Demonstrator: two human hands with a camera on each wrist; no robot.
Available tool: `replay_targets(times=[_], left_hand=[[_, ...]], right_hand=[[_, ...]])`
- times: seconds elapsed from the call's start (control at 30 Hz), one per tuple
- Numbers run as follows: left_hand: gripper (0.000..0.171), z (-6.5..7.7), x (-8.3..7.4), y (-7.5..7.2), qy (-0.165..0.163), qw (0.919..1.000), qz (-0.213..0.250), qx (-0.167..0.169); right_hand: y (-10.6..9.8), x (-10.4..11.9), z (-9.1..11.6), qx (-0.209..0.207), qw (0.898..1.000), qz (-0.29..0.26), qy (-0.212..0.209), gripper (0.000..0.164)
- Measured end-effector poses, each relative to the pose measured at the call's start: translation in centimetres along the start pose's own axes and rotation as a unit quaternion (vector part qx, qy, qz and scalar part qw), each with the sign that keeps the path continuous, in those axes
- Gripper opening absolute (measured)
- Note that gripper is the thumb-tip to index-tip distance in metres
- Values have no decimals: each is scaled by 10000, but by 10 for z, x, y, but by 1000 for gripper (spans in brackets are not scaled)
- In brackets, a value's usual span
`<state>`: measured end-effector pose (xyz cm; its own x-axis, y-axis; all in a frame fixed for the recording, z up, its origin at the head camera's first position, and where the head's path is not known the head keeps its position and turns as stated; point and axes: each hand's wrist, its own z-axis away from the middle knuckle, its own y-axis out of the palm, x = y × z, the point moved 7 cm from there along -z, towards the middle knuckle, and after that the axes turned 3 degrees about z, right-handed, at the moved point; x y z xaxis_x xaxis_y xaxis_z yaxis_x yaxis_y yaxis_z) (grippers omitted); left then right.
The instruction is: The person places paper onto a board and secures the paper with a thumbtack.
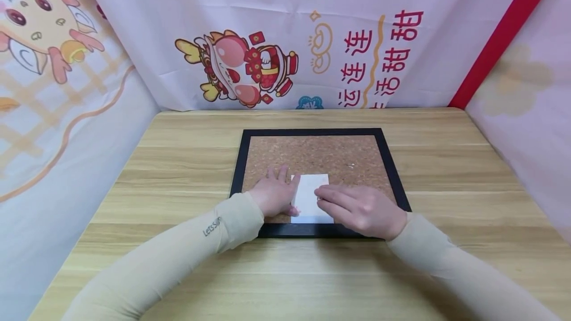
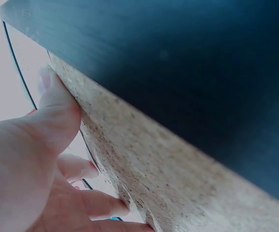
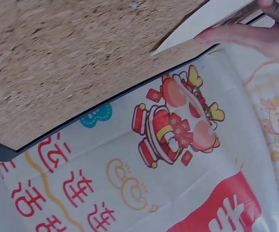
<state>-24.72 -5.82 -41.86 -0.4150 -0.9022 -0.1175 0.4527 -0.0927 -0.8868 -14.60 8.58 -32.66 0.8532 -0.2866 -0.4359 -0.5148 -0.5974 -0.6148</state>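
A black-framed cork board point(image 1: 312, 152) lies on the table, with a white sheet of paper point(image 1: 310, 212) on its lower middle part. My left hand point(image 1: 276, 192) rests with spread fingers on the cork and the paper's left edge, its thumb on the sheet. In the left wrist view, the thumb point(image 2: 57, 106) and fingers stretch out low over the cork. My right hand point(image 1: 357, 207) is over the sheet's right side, fingertips bunched round a tiny shiny pin, mostly hidden, right at the paper. The right wrist view shows the paper point(image 3: 187, 26) under the left hand's fingers.
Small shiny bits point(image 1: 351, 165) lie on the cork right of the sheet. The wooden table point(image 1: 187, 162) extends around the frame. A printed white curtain point(image 1: 276, 9) hangs behind the table, with further cloth point(image 1: 526, 113) at both sides.
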Motion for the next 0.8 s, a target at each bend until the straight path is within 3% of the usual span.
replay_targets(times=[0.37, 0.6, 0.7, 0.8], left_hand=[[90, -1, 0, 1, -55, 10000, -68, 36], [89, -1, 0, 1, -104, 9999, -118, 6], [90, -1, -1, 0, -78, 9998, -182, -16], [91, 0, -1, -1, -58, 9997, -248, -31]], right_hand=[[1, 18, -11, -51, 9983, 184, -557, 25], [1, 21, -17, 16, 9979, 99, -637, 25], [3, 15, -16, 116, 9987, -29, -493, 25], [9, 0, -12, 411, 9977, -526, 88, 28]])
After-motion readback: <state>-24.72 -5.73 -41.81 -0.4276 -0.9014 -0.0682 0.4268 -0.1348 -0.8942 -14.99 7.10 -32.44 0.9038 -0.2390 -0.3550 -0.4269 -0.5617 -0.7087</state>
